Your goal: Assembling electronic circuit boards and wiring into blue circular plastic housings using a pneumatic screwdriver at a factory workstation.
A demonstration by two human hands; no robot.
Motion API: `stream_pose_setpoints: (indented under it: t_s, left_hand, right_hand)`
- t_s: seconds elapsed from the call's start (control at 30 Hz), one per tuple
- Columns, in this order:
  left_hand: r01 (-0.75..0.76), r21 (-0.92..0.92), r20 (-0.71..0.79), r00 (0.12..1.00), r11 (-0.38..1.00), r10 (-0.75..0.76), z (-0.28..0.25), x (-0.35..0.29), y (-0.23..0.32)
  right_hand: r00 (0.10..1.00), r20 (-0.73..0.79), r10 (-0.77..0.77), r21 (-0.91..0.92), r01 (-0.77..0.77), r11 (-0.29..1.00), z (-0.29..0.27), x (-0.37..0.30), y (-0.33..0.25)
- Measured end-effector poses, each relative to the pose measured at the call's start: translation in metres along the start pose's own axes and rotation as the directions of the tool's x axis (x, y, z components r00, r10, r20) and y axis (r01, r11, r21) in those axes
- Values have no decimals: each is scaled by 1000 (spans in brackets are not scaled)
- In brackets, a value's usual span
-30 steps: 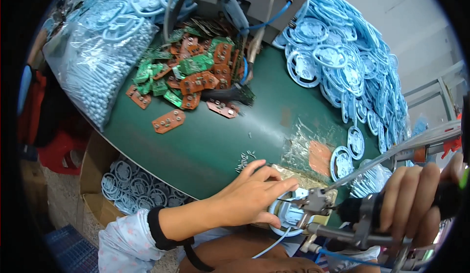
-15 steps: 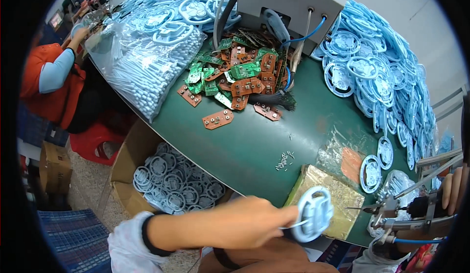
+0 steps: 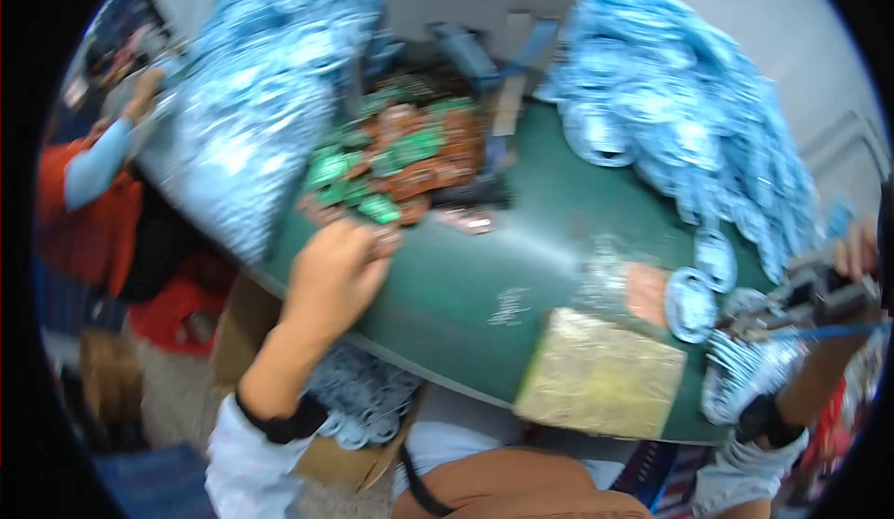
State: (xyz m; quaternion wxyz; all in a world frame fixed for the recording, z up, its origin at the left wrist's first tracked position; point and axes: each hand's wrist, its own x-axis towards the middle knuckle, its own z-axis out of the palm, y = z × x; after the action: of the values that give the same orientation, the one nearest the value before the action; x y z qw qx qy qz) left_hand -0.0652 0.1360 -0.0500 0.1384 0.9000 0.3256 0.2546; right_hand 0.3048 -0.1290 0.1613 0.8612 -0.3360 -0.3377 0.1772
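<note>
My left hand (image 3: 340,268) is blurred, its fingers curled closed over a small orange circuit board (image 3: 387,237) at the near edge of the board pile; most of that board is hidden. Green and orange circuit boards (image 3: 410,151) lie heaped beyond it. At the far right, my right hand (image 3: 855,251) is wrapped round a dark powered screwdriver (image 3: 819,288) with a metal frame. The screwdriver is smeared and its tip is hard to make out. A yellowish wrapped block (image 3: 601,375) lies at the table's near edge, between my hands.
Light-blue plastic parts are heaped at the right (image 3: 680,100) and, with bagged pieces, at the left (image 3: 251,100). Below the green table (image 3: 466,323) stands a cardboard box (image 3: 349,463) of round blue parts (image 3: 363,389). A person in orange (image 3: 88,212) sits at far left.
My left hand has moved from above the block, left and away from me, to the circuit boards. The round blue part it held is gone from it. The view has shifted.
</note>
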Motion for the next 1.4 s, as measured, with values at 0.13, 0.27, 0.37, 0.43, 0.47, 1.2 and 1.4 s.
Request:
stream_pose_setpoints:
  t_s: [0.13,0.27,0.37,0.43,0.47,1.2,1.4]
  left_hand:
    - [177,-162,-14,983,971,-182,-19,-13,20]
    - [150,-475,159,984,867,-84,-11,-2,92]
    - [74,-564,245,966,822,81,3,-13,148]
    - [-103,-587,178,951,803,251,22,-14,170]
    - [-129,-592,181,941,795,288,30,-16,177]
    - [-31,-517,339,910,855,238,36,-20,178]
    - [-95,-445,312,916,891,254,39,-20,173]
  right_hand:
    - [948,297,115,-573,80,816,-22,17,13]
    - [975,222,-26,-761,190,620,1,28,-1]
    - [960,158,-232,-842,254,477,-22,24,-14]
    - [959,161,-232,-946,217,242,-55,14,-13]
    - [983,119,-143,-983,137,121,-72,9,-16]
    - [761,118,637,-901,352,-252,-171,33,127]
    - [841,38,540,-773,367,-517,-235,53,223]
